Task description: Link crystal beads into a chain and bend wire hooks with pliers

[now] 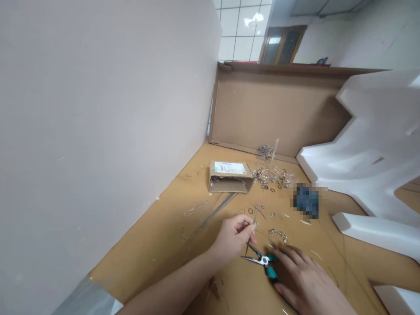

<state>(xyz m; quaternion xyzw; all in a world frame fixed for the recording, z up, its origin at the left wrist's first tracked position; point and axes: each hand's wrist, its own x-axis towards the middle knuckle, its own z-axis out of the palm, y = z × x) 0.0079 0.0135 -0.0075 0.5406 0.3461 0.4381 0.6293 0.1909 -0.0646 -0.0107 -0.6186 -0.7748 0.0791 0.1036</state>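
Observation:
My left hand (234,236) pinches a thin piece of wire (255,215) between thumb and fingers. Its lower end reaches down toward the long-nose pliers (264,260), whose jaws are spread apart. Around the green handles of the pliers is my right hand (303,273), thumb on one side and fingers on the other. Just above the right hand lies a ring-shaped chain of metal links (278,236). Whether the jaws touch the wire I cannot tell.
A small open cardboard box (229,177) with a label stands ahead. Beside it are loose metal pieces (272,175), several dark rings and a blurred dark object (306,200). Loose wires (216,212) lie left of it. White foam (377,144) borders the right, a pale panel (108,109) the left.

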